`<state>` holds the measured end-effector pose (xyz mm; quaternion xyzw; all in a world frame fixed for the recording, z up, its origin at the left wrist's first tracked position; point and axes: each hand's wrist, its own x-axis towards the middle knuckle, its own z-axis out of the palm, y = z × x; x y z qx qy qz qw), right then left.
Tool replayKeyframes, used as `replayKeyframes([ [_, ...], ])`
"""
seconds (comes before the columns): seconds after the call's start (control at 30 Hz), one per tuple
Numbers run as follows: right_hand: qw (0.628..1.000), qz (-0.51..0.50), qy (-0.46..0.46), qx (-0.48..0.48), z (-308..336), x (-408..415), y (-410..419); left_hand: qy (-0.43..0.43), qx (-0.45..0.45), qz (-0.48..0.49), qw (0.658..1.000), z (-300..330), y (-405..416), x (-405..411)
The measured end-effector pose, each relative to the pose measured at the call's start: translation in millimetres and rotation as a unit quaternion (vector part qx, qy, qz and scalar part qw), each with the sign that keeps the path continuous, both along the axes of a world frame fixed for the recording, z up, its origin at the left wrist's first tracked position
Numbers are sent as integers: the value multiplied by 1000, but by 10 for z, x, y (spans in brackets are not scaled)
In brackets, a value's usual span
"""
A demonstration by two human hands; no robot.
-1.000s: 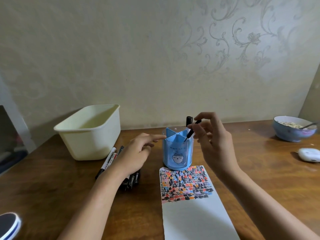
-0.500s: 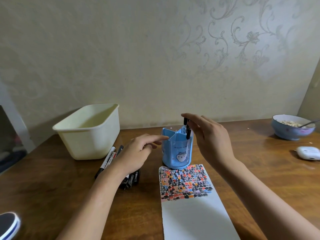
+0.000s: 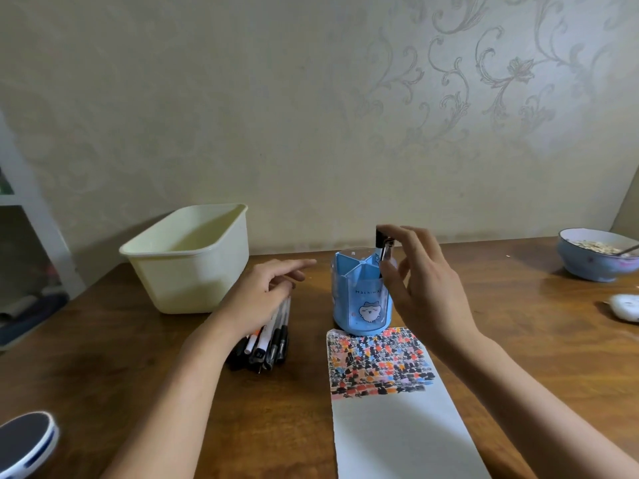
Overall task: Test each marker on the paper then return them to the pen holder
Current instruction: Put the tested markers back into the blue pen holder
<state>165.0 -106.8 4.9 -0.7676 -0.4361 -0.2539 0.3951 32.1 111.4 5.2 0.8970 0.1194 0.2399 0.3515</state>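
In the blue pen holder, a black marker stands upright; right hand fingers spread, left hand loose.

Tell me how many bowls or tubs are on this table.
2. A cream plastic tub stands at the back left, beside the left hand. A blue bowl with food and a spoon sits at the far right edge. None seems hidden.

A brown, glossy wooden table with visible grain fills the near part of the scene and reaches to the far wall. That pale beige wallpapered wall carries faint embossed floral scrolls, clearest at the upper right. At the far left stands a white shelf frame. The light is soft and dim.
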Motion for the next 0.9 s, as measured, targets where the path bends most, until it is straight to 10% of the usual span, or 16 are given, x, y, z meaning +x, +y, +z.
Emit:
replayKeyframes([
  [0.27, 997, 41, -68, -9, -132, -336, 86, 96, 81, 26, 992, -144, 224, -95],
  [0.63, 912, 253, -66, -316, -500, -560, 406, 170, 130, 48, 976, -141, 217, -133],
  [0.9, 919, 243, -56, -306, -527, -525, 441, 169, 112, 40, 978, -162, 240, -118],
])
